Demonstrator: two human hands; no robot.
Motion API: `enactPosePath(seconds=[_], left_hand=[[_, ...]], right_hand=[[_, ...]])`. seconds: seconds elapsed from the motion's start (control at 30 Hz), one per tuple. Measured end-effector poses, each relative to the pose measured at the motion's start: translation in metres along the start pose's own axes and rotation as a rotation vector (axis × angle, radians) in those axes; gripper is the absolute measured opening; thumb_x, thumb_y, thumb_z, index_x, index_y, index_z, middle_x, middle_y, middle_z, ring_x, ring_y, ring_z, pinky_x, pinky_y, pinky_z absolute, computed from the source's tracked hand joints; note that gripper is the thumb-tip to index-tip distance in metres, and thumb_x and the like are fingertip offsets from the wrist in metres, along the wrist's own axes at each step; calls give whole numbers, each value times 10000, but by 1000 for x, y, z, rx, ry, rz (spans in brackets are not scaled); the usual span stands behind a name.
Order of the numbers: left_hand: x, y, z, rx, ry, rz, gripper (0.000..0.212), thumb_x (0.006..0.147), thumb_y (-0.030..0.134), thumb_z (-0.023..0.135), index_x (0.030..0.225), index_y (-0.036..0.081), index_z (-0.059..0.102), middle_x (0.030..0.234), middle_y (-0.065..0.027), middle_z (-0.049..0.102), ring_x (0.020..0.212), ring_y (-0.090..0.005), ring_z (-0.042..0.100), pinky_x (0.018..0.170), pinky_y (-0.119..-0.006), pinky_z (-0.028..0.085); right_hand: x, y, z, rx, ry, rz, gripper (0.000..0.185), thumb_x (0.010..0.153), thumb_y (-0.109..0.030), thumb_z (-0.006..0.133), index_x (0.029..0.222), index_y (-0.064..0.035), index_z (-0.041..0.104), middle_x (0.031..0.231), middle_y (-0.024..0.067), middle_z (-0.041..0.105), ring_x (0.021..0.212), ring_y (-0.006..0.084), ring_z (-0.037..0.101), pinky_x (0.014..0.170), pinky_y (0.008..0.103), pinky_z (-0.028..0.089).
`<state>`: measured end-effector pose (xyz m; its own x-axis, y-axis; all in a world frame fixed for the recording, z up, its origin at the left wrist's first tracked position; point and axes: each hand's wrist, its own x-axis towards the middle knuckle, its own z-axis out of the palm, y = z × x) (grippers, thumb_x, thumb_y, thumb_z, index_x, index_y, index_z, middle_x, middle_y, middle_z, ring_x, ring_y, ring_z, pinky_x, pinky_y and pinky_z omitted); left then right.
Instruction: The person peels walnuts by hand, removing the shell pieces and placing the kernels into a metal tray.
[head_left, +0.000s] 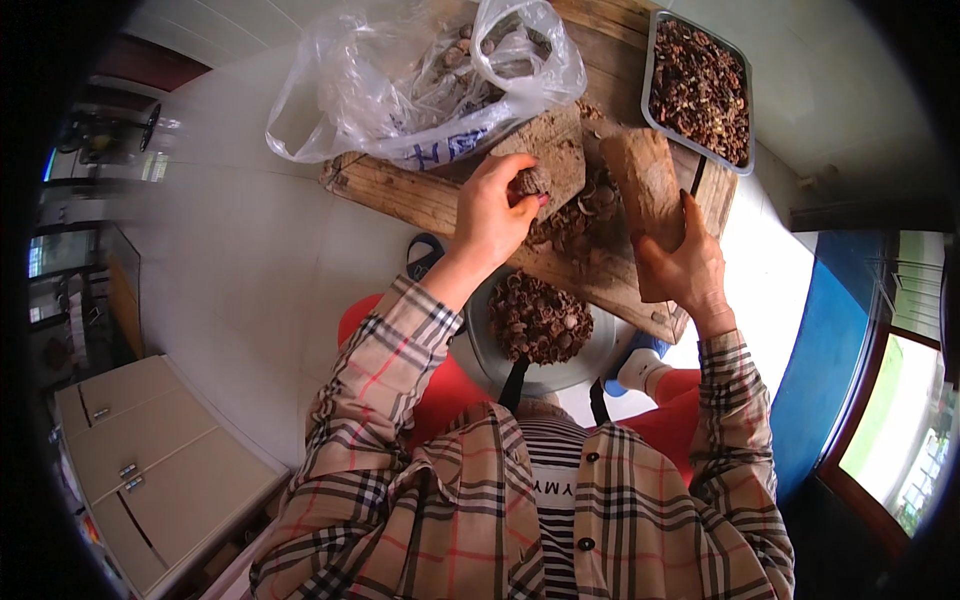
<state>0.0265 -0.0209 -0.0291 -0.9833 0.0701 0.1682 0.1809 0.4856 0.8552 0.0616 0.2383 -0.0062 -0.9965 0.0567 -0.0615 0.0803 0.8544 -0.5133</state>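
Observation:
Between the thumb and fingers of my left hand (495, 210) is a whole walnut (531, 182), held over a flat block (564, 142) on the wooden table. My right hand (688, 262) grips a rough piece of wood (646, 187) by its near part, tilted beside the block. Broken walnut shells (577, 221) lie on the table between the two hands. Behind my left hand a clear plastic bag (375, 97) stands open with several walnuts (459, 51) inside; it bears blue writing.
A tray (737, 159) full of walnut kernels (697, 86) sits at the table's far right. Below the near edge of the wooden table (397, 191), a metal basin (487, 352) holds a heap of shells (540, 319). A pale cabinet (165, 465) stands at the lower left.

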Motion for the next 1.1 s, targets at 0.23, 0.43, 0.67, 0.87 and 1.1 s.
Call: enactPosePath(seconds=[0.23, 0.43, 0.67, 0.87, 1.1], left_hand=[[-2, -14, 18, 55, 103, 3, 350, 688, -2, 734, 1006, 5, 587, 967, -165, 614, 900, -353, 611, 771, -412, 501], [-4, -13, 26, 10, 153, 50, 316, 688, 31, 759, 936, 1, 565, 908, -192, 593, 879, -381, 595, 767, -427, 483], [-2, -23, 29, -27, 154, 26, 289, 673, 8, 735, 907, -16, 567, 878, -195, 611, 840, -390, 606, 756, -436, 496], [2, -20, 21, -135, 59, -72, 334, 720, 33, 767, 988, -29, 577, 891, -134, 636, 810, -237, 649, 709, -343, 534], [6, 7, 5, -661, -161, -210, 337, 835, 35, 739, 1096, -47, 543, 993, -107, 655, 868, -125, 630, 775, -248, 546]], right_hand=[[-14, -26, -4, 270, -17, -180, 875, 777, -387, 722, 1401, 97, 346, 1039, 310, 651, 923, 366, 692, 786, 391, 565], [-10, -74, -11, 517, 273, -602, 907, 776, -299, 748, 1434, 108, 274, 1090, 318, 633, 930, 368, 692, 789, 385, 576], [-13, -62, -1, 310, -28, -253, 897, 778, -396, 735, 1389, 129, 341, 1024, 334, 645, 928, 383, 689, 797, 397, 558], [-3, -22, -7, 172, -8, -64, 858, 784, -406, 727, 1368, 116, 376, 1011, 324, 652, 913, 388, 687, 795, 408, 554], [2, -3, 7, -91, 2, -79, 759, 766, -295, 728, 1373, 43, 423, 1122, 261, 626, 987, 411, 635, 849, 445, 525]])
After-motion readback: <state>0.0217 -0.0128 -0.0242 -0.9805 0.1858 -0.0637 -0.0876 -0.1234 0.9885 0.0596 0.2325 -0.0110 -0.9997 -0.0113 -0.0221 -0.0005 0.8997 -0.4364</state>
